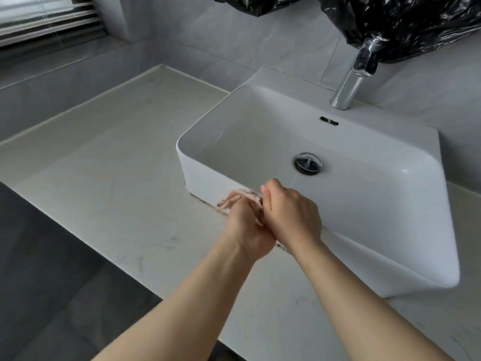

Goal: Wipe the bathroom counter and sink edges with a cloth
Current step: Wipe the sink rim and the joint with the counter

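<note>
pale pink cloth (pixel 243 198) between left hand (pixel 247 230) and right hand (pixel 291 212), against white ceramic sink (pixel 205 175) wall | right grip pinches it | left grip blurred, cannot tell

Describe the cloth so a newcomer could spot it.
Start at the white rectangular sink on the pale counter. Along its near outer wall, the left hand and right hand meet; the cloth is bunched between them. It is the only soft, pinkish, crumpled thing against white and grey surfaces.

left hand (pixel 247 230) on cloth (pixel 253 197), blurred; right hand (pixel 291 214) beside, fingers (pixel 269 195) curled gripping cloth.
</note>
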